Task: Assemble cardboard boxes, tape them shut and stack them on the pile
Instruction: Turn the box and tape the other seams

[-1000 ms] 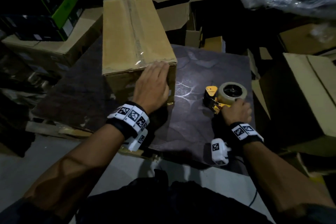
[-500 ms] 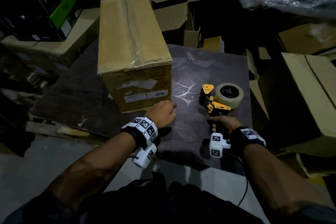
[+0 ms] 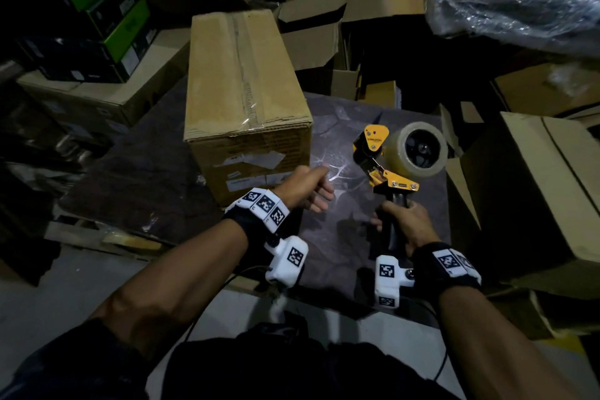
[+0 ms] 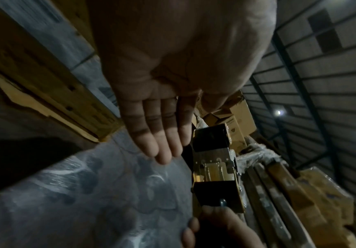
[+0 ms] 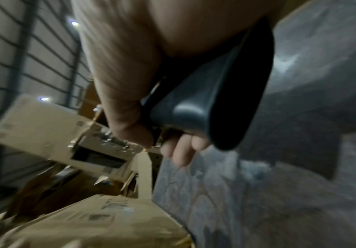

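Observation:
A closed cardboard box (image 3: pixel 243 81) with clear tape along its top seam stands on the dark work table (image 3: pixel 146 178). My left hand (image 3: pixel 308 187) hovers in front of the box's near right corner, fingers straight and empty, as the left wrist view also shows for the left hand (image 4: pixel 162 137). My right hand (image 3: pixel 402 221) grips the black handle (image 5: pixel 210 104) of the yellow tape dispenser (image 3: pixel 394 159), lifted off the table, its tape roll (image 3: pixel 420 149) facing right. The dispenser (image 4: pixel 215 169) sits just right of my left fingertips.
Stacked cardboard boxes (image 3: pixel 545 178) crowd the table's right side. More cartons (image 3: pixel 97 97) with green and black boxes (image 3: pixel 107 13) on top stand at the left. Open flattened cartons (image 3: pixel 318 26) and a plastic-wrapped bundle (image 3: pixel 519 0) lie behind.
My left hand came off the box's top edge and drew back toward me, now free of the box. My right hand took the dispenser by its handle and raised it off the table.

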`<action>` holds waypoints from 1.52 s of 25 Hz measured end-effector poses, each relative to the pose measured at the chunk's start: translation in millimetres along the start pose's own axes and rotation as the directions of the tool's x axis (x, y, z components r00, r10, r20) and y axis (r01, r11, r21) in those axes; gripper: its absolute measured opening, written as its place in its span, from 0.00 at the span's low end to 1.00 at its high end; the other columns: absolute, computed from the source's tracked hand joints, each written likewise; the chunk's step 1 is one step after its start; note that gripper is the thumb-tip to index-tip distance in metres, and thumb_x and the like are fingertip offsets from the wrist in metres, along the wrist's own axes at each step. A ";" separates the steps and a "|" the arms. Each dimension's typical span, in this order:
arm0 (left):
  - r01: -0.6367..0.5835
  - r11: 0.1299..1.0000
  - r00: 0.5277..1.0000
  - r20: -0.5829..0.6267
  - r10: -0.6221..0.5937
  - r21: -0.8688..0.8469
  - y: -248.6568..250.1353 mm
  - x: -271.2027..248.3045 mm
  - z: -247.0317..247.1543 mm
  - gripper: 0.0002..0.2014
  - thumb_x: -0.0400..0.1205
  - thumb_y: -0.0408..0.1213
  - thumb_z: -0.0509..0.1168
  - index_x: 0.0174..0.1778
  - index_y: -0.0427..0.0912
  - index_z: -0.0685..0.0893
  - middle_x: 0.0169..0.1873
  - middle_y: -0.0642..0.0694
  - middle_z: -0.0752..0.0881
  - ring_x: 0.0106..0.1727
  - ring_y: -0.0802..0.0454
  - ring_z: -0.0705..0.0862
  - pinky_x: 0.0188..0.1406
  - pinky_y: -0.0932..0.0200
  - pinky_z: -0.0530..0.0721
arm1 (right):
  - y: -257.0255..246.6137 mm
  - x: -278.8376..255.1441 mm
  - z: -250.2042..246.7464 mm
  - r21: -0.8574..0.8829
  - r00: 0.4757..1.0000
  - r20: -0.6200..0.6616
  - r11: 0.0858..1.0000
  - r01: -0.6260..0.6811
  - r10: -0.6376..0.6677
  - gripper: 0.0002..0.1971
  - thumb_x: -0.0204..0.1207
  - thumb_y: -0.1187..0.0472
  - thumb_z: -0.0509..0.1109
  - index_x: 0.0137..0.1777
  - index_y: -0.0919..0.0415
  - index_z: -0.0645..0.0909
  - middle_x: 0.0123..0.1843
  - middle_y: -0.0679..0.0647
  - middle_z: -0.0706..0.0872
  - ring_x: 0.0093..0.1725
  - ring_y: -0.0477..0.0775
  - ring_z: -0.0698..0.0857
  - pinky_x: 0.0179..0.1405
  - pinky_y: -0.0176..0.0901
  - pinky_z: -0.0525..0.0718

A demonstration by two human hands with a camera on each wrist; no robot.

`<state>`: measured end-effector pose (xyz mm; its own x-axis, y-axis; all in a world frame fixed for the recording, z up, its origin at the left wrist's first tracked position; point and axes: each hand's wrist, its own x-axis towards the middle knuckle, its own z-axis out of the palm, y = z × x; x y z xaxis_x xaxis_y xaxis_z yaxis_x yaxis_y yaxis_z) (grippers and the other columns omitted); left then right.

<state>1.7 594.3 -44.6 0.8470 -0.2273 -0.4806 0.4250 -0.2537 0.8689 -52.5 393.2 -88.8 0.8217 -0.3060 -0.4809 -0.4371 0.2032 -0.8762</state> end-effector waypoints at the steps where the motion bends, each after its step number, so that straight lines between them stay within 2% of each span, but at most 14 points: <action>1: 0.028 0.998 0.999 0.017 -0.027 -0.058 8.7 -1.5 1.7 0.25 0.89 0.52 0.51 0.38 0.35 0.80 0.32 0.38 0.85 0.22 0.49 0.82 0.19 0.64 0.79 | -5.6 -2.5 2.1 -0.006 1.000 0.002 0.999 0.032 -0.031 0.05 0.77 0.78 0.66 0.51 0.72 0.78 0.28 0.60 0.88 0.25 0.52 0.89 0.19 0.38 0.83; 4: 0.104 0.968 0.990 0.121 -0.078 -0.229 30.8 -5.1 0.1 0.30 0.86 0.59 0.51 0.48 0.33 0.81 0.37 0.36 0.88 0.28 0.45 0.88 0.23 0.61 0.85 | -21.0 -11.2 8.2 -0.037 0.992 0.051 0.992 0.120 -0.118 0.05 0.76 0.77 0.69 0.48 0.69 0.79 0.36 0.63 0.90 0.29 0.55 0.91 0.22 0.38 0.85; 6: 0.149 0.934 0.979 0.183 -0.093 -0.326 41.8 -9.2 -2.6 0.33 0.84 0.62 0.52 0.54 0.30 0.81 0.43 0.34 0.89 0.35 0.42 0.90 0.26 0.58 0.88 | -29.2 -18.1 11.1 -0.081 0.981 0.080 0.980 0.182 -0.176 0.06 0.76 0.77 0.69 0.45 0.66 0.80 0.34 0.62 0.90 0.27 0.54 0.89 0.21 0.38 0.83; 8: 0.164 0.899 0.976 0.202 -0.087 -0.407 49.9 -15.1 -4.5 0.31 0.84 0.59 0.55 0.52 0.29 0.81 0.43 0.33 0.90 0.37 0.41 0.90 0.27 0.58 0.88 | -34.9 -24.0 13.9 -0.132 0.971 0.080 0.963 0.234 -0.225 0.06 0.76 0.77 0.70 0.44 0.66 0.80 0.30 0.60 0.88 0.24 0.53 0.87 0.20 0.38 0.82; 10: 0.168 0.870 0.976 0.202 -0.081 -0.464 55.5 -20.1 -6.9 0.25 0.84 0.53 0.58 0.48 0.30 0.81 0.41 0.33 0.90 0.34 0.42 0.90 0.27 0.59 0.87 | -37.4 -26.5 15.5 -0.162 0.963 0.066 0.950 0.268 -0.261 0.07 0.75 0.77 0.71 0.42 0.65 0.80 0.27 0.59 0.85 0.21 0.52 0.85 0.19 0.37 0.81; 12: 0.173 0.858 0.977 0.197 -0.086 -0.484 59.0 -24.8 -9.6 0.19 0.84 0.47 0.59 0.49 0.30 0.82 0.40 0.34 0.90 0.32 0.44 0.90 0.24 0.61 0.86 | -38.5 -28.5 18.0 -0.166 0.956 0.060 0.941 0.294 -0.288 0.09 0.75 0.77 0.71 0.39 0.65 0.79 0.27 0.60 0.83 0.19 0.52 0.83 0.17 0.37 0.80; 15: 0.173 0.850 0.980 0.175 -0.097 -0.497 62.0 -32.1 -11.7 0.13 0.85 0.38 0.56 0.47 0.31 0.80 0.35 0.37 0.90 0.27 0.48 0.89 0.17 0.66 0.81 | -39.1 -31.4 23.5 -0.163 0.941 0.056 0.927 0.337 -0.332 0.12 0.74 0.79 0.70 0.35 0.65 0.77 0.27 0.60 0.79 0.19 0.52 0.80 0.19 0.38 0.80; 18: 0.156 0.853 0.986 0.129 -0.106 -0.498 63.1 -36.9 -11.7 0.10 0.87 0.33 0.54 0.45 0.34 0.78 0.28 0.42 0.89 0.19 0.54 0.84 0.10 0.71 0.73 | -35.8 -26.2 27.9 -0.152 0.932 0.039 0.920 0.361 -0.359 0.12 0.71 0.79 0.70 0.31 0.65 0.76 0.24 0.57 0.77 0.21 0.53 0.77 0.25 0.43 0.82; 23: 0.184 0.877 0.983 0.095 -0.158 -0.443 67.7 -43.4 -17.1 0.13 0.85 0.29 0.56 0.35 0.33 0.79 0.19 0.47 0.82 0.14 0.60 0.77 0.07 0.75 0.64 | -27.9 -17.2 33.9 -0.156 0.941 -0.063 0.935 0.320 -0.332 0.08 0.64 0.65 0.74 0.26 0.58 0.81 0.19 0.54 0.77 0.20 0.55 0.76 0.29 0.51 0.84; 26: 0.203 0.887 0.979 0.100 -0.177 -0.415 67.2 -47.9 -21.9 0.14 0.86 0.28 0.55 0.36 0.32 0.78 0.15 0.48 0.80 0.12 0.61 0.74 0.08 0.76 0.62 | -26.7 -15.5 33.6 -0.183 0.945 -0.098 0.939 0.291 -0.312 0.08 0.64 0.65 0.75 0.26 0.60 0.81 0.18 0.54 0.76 0.20 0.55 0.75 0.28 0.49 0.83; 29: 0.206 0.894 0.978 0.107 -0.178 -0.398 66.0 -54.4 -26.7 0.13 0.86 0.28 0.54 0.37 0.32 0.77 0.15 0.48 0.80 0.12 0.61 0.74 0.07 0.76 0.63 | -29.1 -15.9 33.0 -0.237 0.947 -0.103 0.932 0.274 -0.305 0.11 0.67 0.70 0.74 0.26 0.60 0.79 0.17 0.53 0.75 0.18 0.53 0.73 0.26 0.45 0.80; 34: 0.194 0.924 0.981 0.086 -0.175 -0.329 63.1 -61.5 -34.2 0.15 0.86 0.29 0.54 0.33 0.34 0.77 0.14 0.49 0.78 0.11 0.61 0.72 0.06 0.76 0.61 | -26.3 -16.6 41.3 -0.261 0.950 -0.055 0.923 0.283 -0.307 0.07 0.68 0.72 0.74 0.31 0.64 0.82 0.17 0.52 0.75 0.18 0.52 0.72 0.23 0.43 0.78; 38: 0.117 0.947 0.992 -0.004 -0.124 -0.298 57.4 -69.4 -58.7 0.14 0.84 0.27 0.56 0.31 0.35 0.76 0.14 0.50 0.76 0.11 0.62 0.70 0.06 0.75 0.59 | -24.5 -12.7 41.6 -0.242 0.951 -0.084 0.932 0.269 -0.297 0.09 0.69 0.72 0.73 0.29 0.63 0.80 0.16 0.52 0.74 0.18 0.53 0.72 0.21 0.41 0.76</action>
<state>-13.9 650.6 45.6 0.7890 -0.1900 -0.5843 0.5972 0.0135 0.8020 -37.0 430.9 -59.9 0.8807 -0.4293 -0.2003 -0.2747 -0.1182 -0.9543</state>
